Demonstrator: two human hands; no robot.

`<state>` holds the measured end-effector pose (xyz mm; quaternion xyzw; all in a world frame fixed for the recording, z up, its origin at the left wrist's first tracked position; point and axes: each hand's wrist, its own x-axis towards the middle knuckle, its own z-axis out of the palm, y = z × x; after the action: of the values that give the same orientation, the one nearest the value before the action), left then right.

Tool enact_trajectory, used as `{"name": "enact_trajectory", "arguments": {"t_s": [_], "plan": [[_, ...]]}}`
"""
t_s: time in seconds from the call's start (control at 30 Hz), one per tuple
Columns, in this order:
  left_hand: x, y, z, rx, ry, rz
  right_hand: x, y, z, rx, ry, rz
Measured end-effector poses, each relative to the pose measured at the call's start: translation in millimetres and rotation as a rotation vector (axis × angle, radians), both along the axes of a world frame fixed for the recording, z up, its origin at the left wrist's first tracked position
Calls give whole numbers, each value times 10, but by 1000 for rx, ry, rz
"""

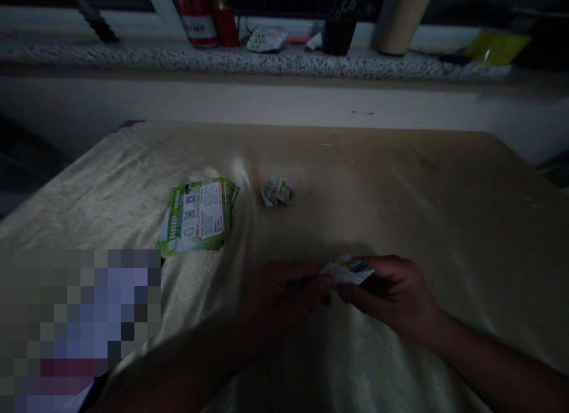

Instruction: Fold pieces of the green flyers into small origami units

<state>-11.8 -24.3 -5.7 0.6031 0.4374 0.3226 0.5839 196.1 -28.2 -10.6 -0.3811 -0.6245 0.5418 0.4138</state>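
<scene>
A small piece of folded printed paper [351,269] is pinched between my two hands, above the near part of the table. My left hand [288,288] grips its left edge, its fingers dark in the shadow. On the right side my right hand [395,291] has thumb and fingers closed on the same paper. Beyond the hands lie folded paper pieces [278,191] with printed sides, close together on the cloth. To their left is a stack of green printed leaflets [200,214], the top one showing text and square codes.
A pale, shiny cloth [355,188] covers the table. Behind it, a speckled stone sill [293,62] carries a red can [195,22], a red lighter [226,25], a folded paper shape [267,38], a dark cup [340,25] and a tan cylinder [404,22]. A blurred-out patch hides the lower left.
</scene>
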Motion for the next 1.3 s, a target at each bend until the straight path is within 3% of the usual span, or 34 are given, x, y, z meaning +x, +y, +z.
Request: {"name": "enact_trajectory", "arguments": {"t_s": [0.27, 0.43, 0.73, 0.83, 0.97, 1.13, 1.2, 1.3], "plan": [[-28, 17, -35, 31, 19, 90, 30, 27, -2, -23, -41, -136], [-45, 21, -72, -9, 23, 131, 21, 31, 24, -92, -42, -126], [-35, -1, -77, -19, 48, 124, 29, 30, 69, 7, -124, -151], [-16, 12, -36, -17, 44, 139, 52, 41, 53, 132, -212, -165], [-20, 13, 65, 91, 39, 231, 93, 45, 59, 450, -376, -116], [-61, 4, 112, 245, 67, 175, 110, 28, 77, 735, -486, -138], [-70, 5, 105, 294, 54, 175, 92, 22, 87, 705, -432, -195], [-74, 1, 87, 304, -29, 163, 59, 18, 94, 426, -208, -216]]}}
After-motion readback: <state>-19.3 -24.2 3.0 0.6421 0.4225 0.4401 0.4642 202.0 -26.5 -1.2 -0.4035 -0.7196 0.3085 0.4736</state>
